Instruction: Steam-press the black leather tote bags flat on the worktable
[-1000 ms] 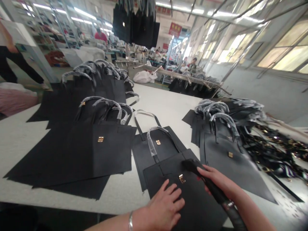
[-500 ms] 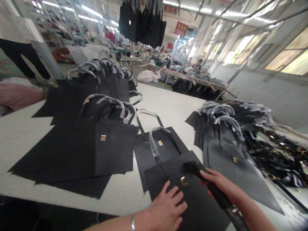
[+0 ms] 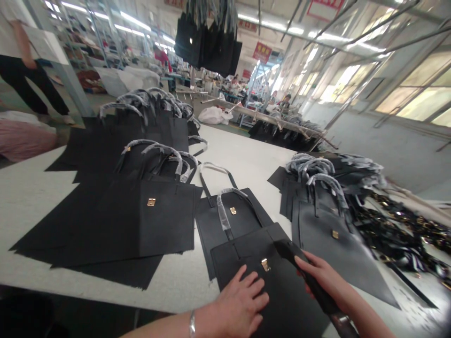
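Observation:
My left hand (image 3: 243, 300) rests on a black bag panel (image 3: 285, 291), fingers spread, just below and left of its gold clasp plate (image 3: 265, 265). In my right hand (image 3: 326, 277) is a black long-handled tool (image 3: 317, 287) with a flattened, curved head and a shiny metal part low on the handle. I cannot tell its exact kind. Its head is over the panel, right of the clasp; whether it touches is unclear. A wrapped bag handle (image 3: 221, 211) loops from the panel's upper edge. Beneath and behind lies another black panel (image 3: 207, 220) with its own gold clasp.
Stacked black panels with wrapped handles lie left (image 3: 102, 220) and right (image 3: 317, 249) on the white table (image 3: 243, 150). Straps with gold hardware (image 3: 398, 234) are heaped at far right. More bags (image 3: 207, 47) hang beyond the table. A person (image 3: 28, 61) stands at far left.
The view has turned slightly, shifting the right-hand stack leftward in the picture. Both hands stay near the clasp, the right one still holding the tool; its head sits slightly lower in the picture.

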A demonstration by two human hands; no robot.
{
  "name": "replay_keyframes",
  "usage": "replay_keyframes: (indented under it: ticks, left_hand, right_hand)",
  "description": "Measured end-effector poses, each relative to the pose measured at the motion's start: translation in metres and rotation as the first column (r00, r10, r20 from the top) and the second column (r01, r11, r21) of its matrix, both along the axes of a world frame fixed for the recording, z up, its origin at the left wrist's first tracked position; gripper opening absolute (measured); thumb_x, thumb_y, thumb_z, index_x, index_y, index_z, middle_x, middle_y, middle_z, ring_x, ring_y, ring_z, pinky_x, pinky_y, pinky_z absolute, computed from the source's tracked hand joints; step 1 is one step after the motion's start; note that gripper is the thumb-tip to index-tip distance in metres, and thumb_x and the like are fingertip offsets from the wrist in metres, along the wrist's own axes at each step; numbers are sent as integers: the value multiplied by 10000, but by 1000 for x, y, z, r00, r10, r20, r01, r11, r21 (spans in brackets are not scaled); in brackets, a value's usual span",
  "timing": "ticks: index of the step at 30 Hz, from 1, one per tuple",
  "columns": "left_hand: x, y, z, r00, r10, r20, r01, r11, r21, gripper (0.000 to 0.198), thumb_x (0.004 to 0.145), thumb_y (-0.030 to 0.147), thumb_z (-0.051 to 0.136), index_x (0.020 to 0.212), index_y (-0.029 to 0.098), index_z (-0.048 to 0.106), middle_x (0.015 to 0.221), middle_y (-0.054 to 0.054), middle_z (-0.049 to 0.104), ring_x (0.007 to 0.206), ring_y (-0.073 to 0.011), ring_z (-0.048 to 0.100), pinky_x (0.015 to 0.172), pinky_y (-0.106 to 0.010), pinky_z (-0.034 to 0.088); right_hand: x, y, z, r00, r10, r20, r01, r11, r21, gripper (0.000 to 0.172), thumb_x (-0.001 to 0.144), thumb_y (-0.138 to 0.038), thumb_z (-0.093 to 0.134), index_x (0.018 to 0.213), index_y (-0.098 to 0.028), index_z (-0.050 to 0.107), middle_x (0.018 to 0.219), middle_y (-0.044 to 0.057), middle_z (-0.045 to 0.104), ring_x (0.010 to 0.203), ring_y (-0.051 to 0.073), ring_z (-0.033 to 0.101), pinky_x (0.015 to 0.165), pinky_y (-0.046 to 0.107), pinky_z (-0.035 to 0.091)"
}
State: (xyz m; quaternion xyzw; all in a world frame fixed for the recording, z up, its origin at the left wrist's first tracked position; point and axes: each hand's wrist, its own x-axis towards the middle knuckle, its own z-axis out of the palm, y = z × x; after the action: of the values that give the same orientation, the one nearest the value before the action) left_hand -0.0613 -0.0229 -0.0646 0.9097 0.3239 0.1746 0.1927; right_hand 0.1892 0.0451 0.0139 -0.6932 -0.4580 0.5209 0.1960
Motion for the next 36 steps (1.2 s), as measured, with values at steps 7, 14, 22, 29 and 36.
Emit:
replay_keyframes:
  ticks: [7,14,22,29,36]
  left_hand:
    - [-1,1,4,999,-4,-31,5,999,34,389,932,426,387,1230,204,505,1315,-68,497,1291,-260,364,1120,-495,161]
    - [3,-2,-8,999,10,-46,-4,992,127,446,941,438,372,1278,168,482,1362,-91,464,1306,-264,352,1110,-437,213]
    - [8,-3,-24,994,-112,-15,112,951,289,234,938,254,425,983,112,606,1001,-92,628,1033,-194,543,951,-307,388]
    - [14,1,-34,988,-154,-30,156,934,321,150,890,198,475,896,114,599,918,-71,625,979,-199,548,1008,-304,352]
    - [7,-1,-24,982,-186,-32,189,966,176,195,938,197,404,955,147,592,1020,-48,640,1024,-145,553,1002,-252,361]
  right_hand:
    - [-2,30,-11,999,43,-24,-44,998,-40,440,783,-474,650,1114,-198,564,610,-20,591,360,141,552,301,225,417]
    - [-29,32,9,996,-41,-76,53,987,153,432,835,-452,596,1200,-246,491,729,-34,574,462,104,559,403,208,462]
    - [-53,-37,4,968,233,-91,-244,960,-140,687,782,-473,627,1373,-206,402,611,-55,569,380,119,552,340,204,402]
    - [-96,-26,-13,922,375,-100,-383,920,-80,701,786,-502,595,1381,-167,434,491,-57,558,365,142,511,352,229,403]
    - [-118,3,2,977,201,-77,-180,959,218,682,771,-480,641,1378,-252,433,595,-60,596,406,140,543,386,238,414]
